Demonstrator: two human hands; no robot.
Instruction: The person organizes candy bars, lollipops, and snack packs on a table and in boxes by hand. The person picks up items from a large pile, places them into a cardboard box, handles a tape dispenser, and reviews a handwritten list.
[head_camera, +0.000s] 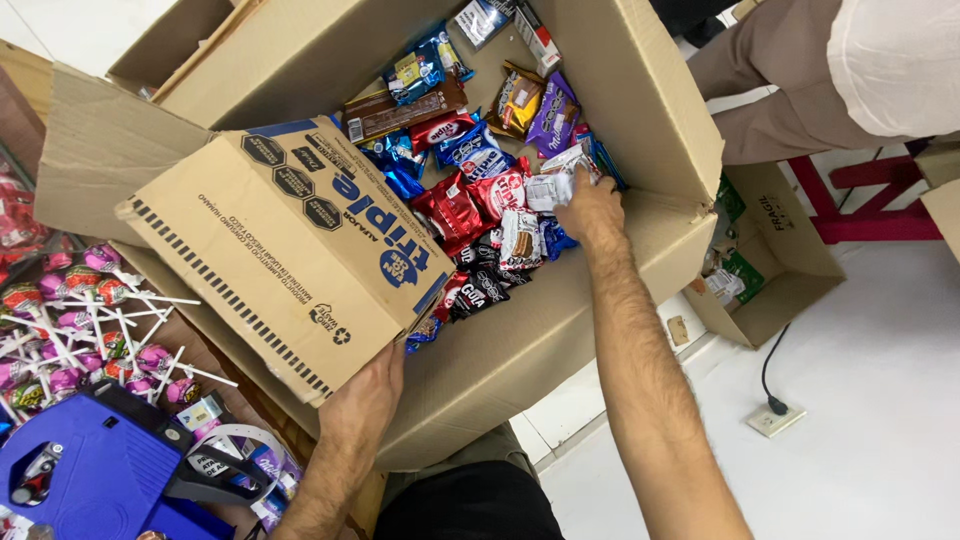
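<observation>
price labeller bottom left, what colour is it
Bright blue body with a dark handle, price labeller, seen in the head view.

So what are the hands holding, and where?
The left hand grips the small cardboard box by its bottom edge. The right hand pinches a white snack packet at its end.

bright even indoor light | soft shadows | sharp | slight wide-angle distortion

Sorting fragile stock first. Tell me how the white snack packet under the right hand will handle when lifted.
The white snack packet looks like thin crinkled film, so it will probably flex and crackle in the right hand. It seems small and flat, so likely light. The glossy wrap may slip against the other packets heaped in the big cardboard box.
</observation>
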